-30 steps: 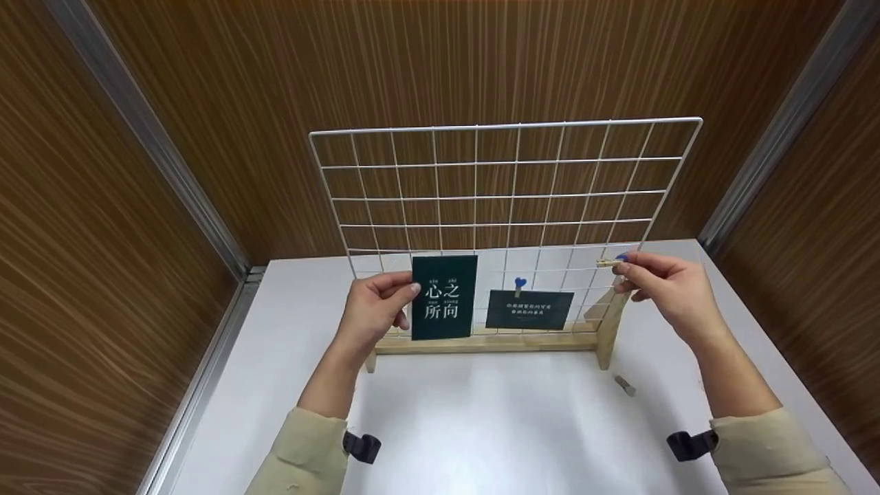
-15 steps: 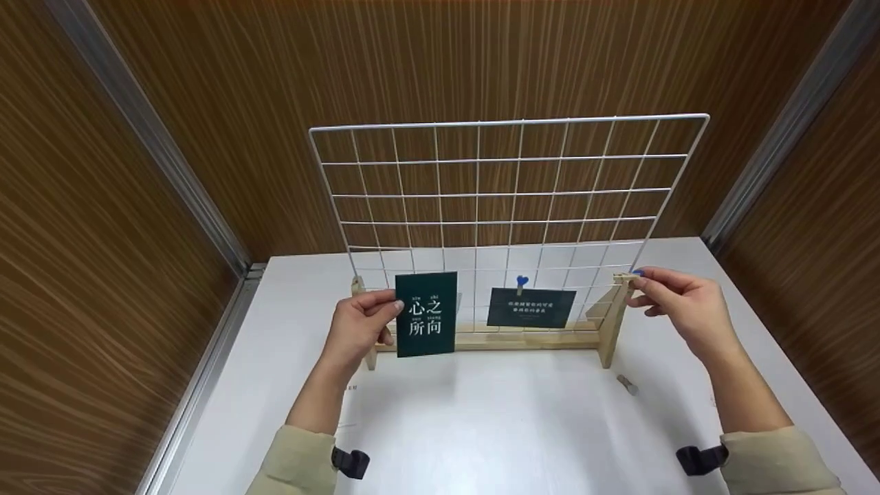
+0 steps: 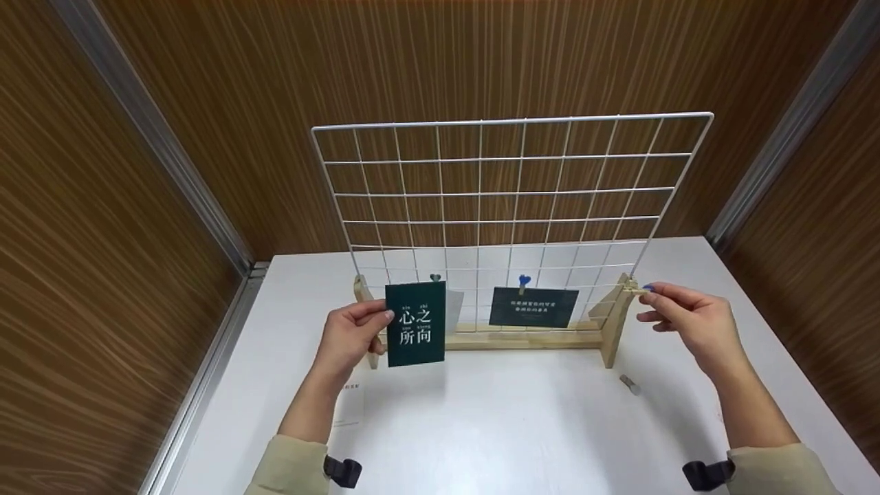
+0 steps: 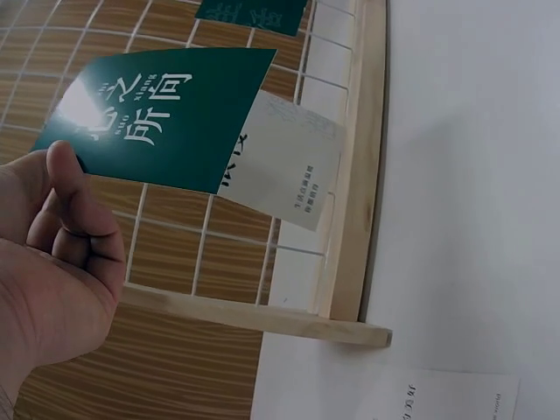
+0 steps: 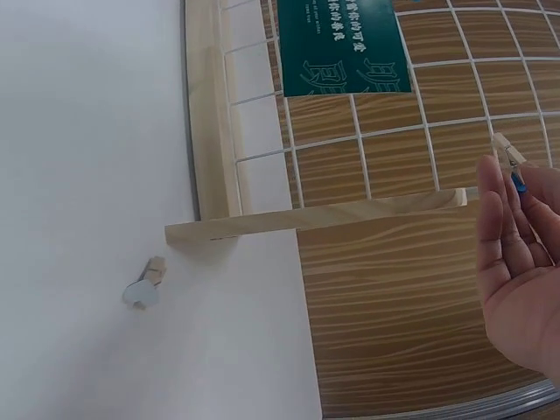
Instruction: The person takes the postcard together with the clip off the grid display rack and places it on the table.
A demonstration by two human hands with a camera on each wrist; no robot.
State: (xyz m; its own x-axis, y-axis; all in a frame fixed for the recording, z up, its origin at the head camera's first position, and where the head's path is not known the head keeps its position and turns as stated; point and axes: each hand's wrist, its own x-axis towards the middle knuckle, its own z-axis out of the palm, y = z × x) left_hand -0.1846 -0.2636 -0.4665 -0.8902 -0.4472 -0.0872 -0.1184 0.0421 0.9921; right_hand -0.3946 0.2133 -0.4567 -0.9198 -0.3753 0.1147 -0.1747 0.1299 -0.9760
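Observation:
My left hand [image 3: 350, 337] pinches a dark green card [image 3: 416, 323] with white characters by its left edge, in front of the white wire grid [image 3: 480, 192]. Between thumb and fingers of my right hand [image 3: 694, 320] is a small wooden clothespin [image 5: 506, 150] with a blue ornament, close to the top of the stand's right foot [image 3: 615, 323]. A second dark green card [image 3: 533, 307] hangs on the grid under a blue heart clothespin [image 3: 524, 283]. Behind the held card, a pale card [image 4: 284, 162] hangs on the grid, partly hidden; a dark-topped clip [image 3: 435, 278] shows above it.
Another clothespin [image 3: 629, 384] lies on the white table [image 3: 509, 426] in front of the right foot. A white printed card [image 4: 455, 398] lies at the left, partly behind my forearm in the head view. Wood-patterned panels [image 3: 440, 62] enclose the table.
My left hand has brought the green card left and lower, uncovering part of the pale card and its clip. My right hand has moved down and slightly right with the clothespin.

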